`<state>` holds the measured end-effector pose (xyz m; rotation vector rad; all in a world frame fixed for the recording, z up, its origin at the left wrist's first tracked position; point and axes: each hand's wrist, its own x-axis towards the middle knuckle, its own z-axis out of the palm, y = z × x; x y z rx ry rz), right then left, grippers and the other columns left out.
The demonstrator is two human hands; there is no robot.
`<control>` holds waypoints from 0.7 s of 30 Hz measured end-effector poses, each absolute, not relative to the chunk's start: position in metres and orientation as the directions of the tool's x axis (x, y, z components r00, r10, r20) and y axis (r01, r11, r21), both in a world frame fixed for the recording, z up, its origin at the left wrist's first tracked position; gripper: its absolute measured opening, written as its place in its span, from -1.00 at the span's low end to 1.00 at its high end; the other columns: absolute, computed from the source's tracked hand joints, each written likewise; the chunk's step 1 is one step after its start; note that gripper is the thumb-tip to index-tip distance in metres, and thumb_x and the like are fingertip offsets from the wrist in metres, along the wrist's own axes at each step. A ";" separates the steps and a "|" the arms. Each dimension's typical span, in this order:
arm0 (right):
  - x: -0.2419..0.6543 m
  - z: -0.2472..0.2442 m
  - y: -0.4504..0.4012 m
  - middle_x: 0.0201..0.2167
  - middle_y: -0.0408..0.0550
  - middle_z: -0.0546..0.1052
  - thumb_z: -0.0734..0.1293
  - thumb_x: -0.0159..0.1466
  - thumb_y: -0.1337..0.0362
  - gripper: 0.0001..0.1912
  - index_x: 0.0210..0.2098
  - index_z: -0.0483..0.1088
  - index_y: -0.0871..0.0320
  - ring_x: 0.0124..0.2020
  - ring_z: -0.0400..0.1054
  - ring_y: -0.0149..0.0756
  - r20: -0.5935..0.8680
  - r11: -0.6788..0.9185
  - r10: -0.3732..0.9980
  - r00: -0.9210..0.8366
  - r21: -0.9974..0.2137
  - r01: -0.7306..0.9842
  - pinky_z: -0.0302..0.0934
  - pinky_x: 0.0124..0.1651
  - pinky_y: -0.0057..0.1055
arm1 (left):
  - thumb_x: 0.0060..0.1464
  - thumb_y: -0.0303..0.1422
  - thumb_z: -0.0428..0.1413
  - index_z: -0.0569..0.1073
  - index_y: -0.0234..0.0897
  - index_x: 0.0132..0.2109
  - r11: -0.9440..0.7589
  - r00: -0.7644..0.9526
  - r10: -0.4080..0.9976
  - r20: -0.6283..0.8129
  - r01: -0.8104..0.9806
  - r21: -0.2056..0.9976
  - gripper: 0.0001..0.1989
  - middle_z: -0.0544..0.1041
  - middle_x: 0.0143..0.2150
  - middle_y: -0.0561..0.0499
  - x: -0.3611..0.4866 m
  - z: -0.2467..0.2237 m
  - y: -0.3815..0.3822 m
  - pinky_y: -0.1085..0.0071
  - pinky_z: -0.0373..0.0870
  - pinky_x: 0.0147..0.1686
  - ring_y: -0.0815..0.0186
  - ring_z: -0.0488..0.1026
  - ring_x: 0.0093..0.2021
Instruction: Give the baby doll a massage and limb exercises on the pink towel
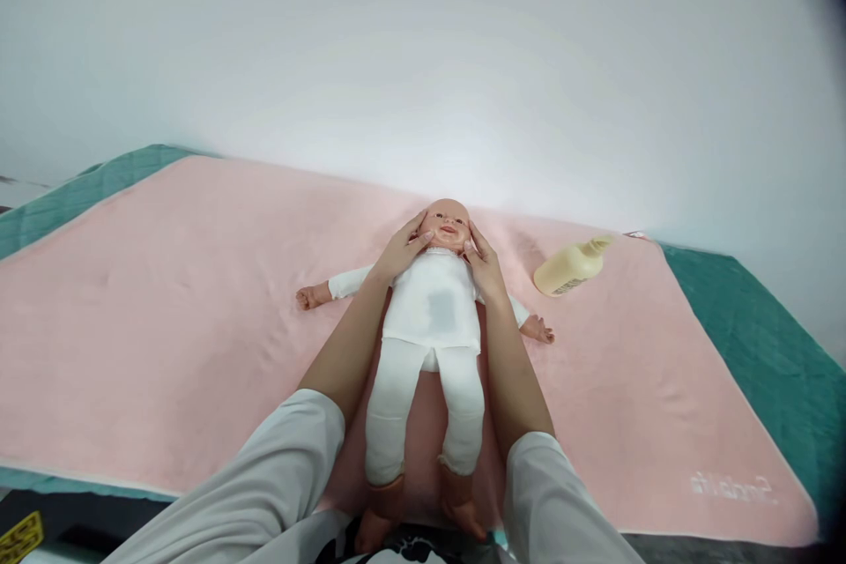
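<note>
On wide pink cloth (218,308), cupping a white-clothed baby doll's head (448,218) between open left hand (402,250) and open right hand (485,264).

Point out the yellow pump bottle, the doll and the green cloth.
Yellow pump bottle (567,270): head view, on the body of the bottle.
Doll (429,304): head view, on its white shirt.
Green cloth (746,326): head view, on the part showing at the right.

Clothing: 2 sleeves, pale grey-white, loose, plain, softly creased. Left sleeve (264,467) and right sleeve (561,502) each end in a wide hem near the elbow. Left hand (402,248) and right hand (486,271): bare. Garment front (413,546): black-and-white pattern, mostly cut off by frame edge.
</note>
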<state>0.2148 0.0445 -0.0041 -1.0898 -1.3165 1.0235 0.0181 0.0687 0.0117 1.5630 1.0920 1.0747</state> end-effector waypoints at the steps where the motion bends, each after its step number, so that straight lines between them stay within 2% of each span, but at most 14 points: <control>1: 0.214 -0.004 0.044 0.34 -0.02 0.26 0.31 0.23 -0.14 -0.22 0.32 0.17 0.10 0.34 0.19 -0.15 0.204 0.203 0.979 0.015 -0.979 0.034 0.12 0.37 -0.13 | 0.19 -0.03 0.07 0.11 -0.24 0.41 -0.193 0.228 0.961 0.153 0.164 0.967 -0.25 0.17 0.41 -0.10 0.018 0.011 0.069 0.20 0.18 0.31 0.08 0.23 0.34; 10: 0.214 -0.004 0.046 0.34 0.00 0.26 0.29 0.24 -0.13 -0.24 0.31 0.19 0.11 0.32 0.21 -0.14 0.168 0.168 0.985 0.032 -0.986 0.005 0.14 0.35 -0.08 | 0.27 0.01 -0.07 0.17 -0.23 0.38 -0.219 0.224 0.958 0.180 0.161 0.963 -0.34 0.14 0.42 -0.05 0.017 0.011 0.070 0.22 0.07 0.36 0.15 0.08 0.41; 21: 0.213 0.002 0.043 0.34 -0.01 0.26 0.24 0.25 -0.18 -0.22 0.33 0.17 0.10 0.31 0.22 -0.13 0.169 0.165 0.985 0.035 -0.982 0.097 0.17 0.32 -0.11 | 0.25 0.05 -0.08 0.17 -0.16 0.38 -0.158 0.210 0.969 0.130 0.124 0.980 -0.34 0.16 0.41 -0.05 0.018 0.009 0.071 0.20 0.19 0.30 0.14 0.18 0.37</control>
